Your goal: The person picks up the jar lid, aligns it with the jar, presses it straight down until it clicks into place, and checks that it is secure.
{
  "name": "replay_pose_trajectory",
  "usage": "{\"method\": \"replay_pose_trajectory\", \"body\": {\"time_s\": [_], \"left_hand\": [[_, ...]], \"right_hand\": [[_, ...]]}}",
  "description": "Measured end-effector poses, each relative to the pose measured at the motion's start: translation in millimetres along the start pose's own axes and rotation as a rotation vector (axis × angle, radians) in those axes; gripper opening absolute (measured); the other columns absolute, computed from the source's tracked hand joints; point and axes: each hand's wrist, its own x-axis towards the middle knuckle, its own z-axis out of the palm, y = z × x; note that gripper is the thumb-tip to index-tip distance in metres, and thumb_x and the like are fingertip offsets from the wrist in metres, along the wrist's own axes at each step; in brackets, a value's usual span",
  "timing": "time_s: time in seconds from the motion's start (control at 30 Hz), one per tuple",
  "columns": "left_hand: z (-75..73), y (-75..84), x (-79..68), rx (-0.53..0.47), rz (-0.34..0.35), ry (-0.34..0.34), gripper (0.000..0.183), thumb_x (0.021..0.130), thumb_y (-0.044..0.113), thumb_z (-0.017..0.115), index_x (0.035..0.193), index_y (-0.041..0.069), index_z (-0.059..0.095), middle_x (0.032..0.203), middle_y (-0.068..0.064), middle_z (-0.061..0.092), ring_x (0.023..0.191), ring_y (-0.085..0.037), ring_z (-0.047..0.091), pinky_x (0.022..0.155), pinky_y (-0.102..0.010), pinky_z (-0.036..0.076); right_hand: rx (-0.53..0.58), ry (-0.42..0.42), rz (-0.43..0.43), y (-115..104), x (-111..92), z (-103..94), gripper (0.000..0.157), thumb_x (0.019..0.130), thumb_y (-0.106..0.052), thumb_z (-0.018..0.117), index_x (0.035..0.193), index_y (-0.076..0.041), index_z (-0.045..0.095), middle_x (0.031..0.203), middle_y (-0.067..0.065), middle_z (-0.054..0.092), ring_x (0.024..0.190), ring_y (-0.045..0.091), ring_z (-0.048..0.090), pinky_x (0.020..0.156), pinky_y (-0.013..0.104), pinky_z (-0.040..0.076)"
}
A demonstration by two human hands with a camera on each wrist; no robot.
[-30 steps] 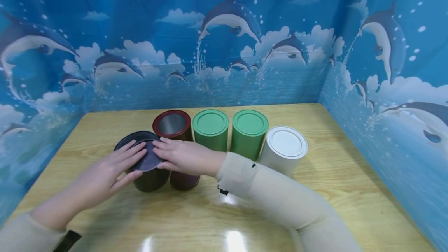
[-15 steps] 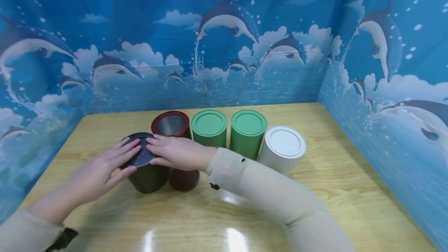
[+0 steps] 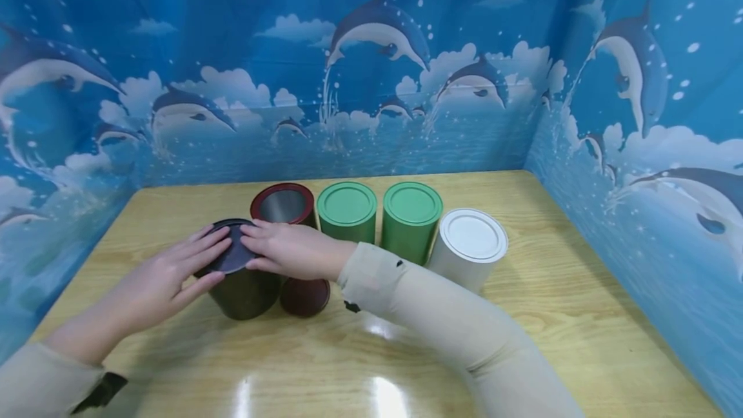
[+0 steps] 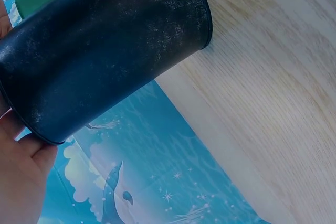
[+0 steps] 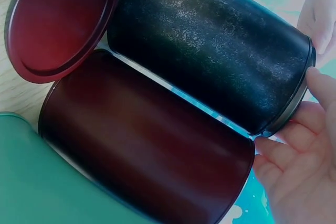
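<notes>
A tall black can (image 3: 244, 295) stands upright at the left of the group, its dark lid (image 3: 235, 255) on the top rim. My left hand (image 3: 174, 273) rests extended fingers on the lid's left part. From the other side, my right hand (image 3: 298, 250) lays its fingers on the lid's right part. In the right wrist view those fingertips (image 5: 268, 142) are right at the rim, where the lid sits almost flush. Behind it is an open dark red can (image 3: 283, 204), partly hidden by my right hand. A dark red lid (image 3: 305, 297) leans at the cans' base.
Two green lidded cans, a left one (image 3: 348, 205) and a right one (image 3: 413, 204), stand in the back row. To their right is a white lidded can (image 3: 473, 235). A dolphin-print curtain (image 3: 371, 82) encloses the wooden table (image 3: 551, 315) at the back and sides.
The dark lid has gone from lying tilted and off-centre over the black can's front to sitting on its rim. Both hands have shifted slightly left and back with it.
</notes>
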Motion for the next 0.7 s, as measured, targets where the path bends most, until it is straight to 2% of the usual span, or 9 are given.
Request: {"method": "replay_pose_trajectory", "body": {"time_s": [0.33,0.47,0.7], "left_hand": [[-2.3,-4.4,0.4,-0.007,0.001,-0.006,0.058,0.092,0.036,0.058,0.143,0.014,0.041,0.144,-0.013,0.039,0.130,-0.039,0.035,0.088,-0.061,0.040],[-2.4,-7.0,-0.4,-0.012,-0.003,-0.012,0.058,0.092,0.037,0.058,0.143,0.014,0.041,0.144,-0.013,0.039,0.130,-0.039,0.035,0.088,-0.061,0.039],[-4.4,-11.1,-0.4,-0.026,0.009,0.012,0.057,0.092,0.034,0.059,0.142,0.012,0.041,0.143,-0.015,0.039,0.131,-0.038,0.033,0.088,-0.061,0.040]], "right_hand": [[-0.001,-0.008,0.016,-1,5,-1.3,0.054,0.099,-0.040,0.038,0.146,-0.014,0.030,0.152,0.002,0.023,0.139,0.012,0.015,0.109,0.020,0.019],[-0.009,-0.020,0.017,-2,8,-1.4,0.054,0.099,-0.040,0.037,0.146,-0.015,0.030,0.152,0.001,0.023,0.139,0.011,0.014,0.110,0.020,0.014],[-0.019,-0.033,0.031,-5,12,-7.1,0.054,0.100,-0.040,0.036,0.147,-0.014,0.029,0.152,0.002,0.023,0.139,0.010,0.013,0.111,0.022,0.010]]}}
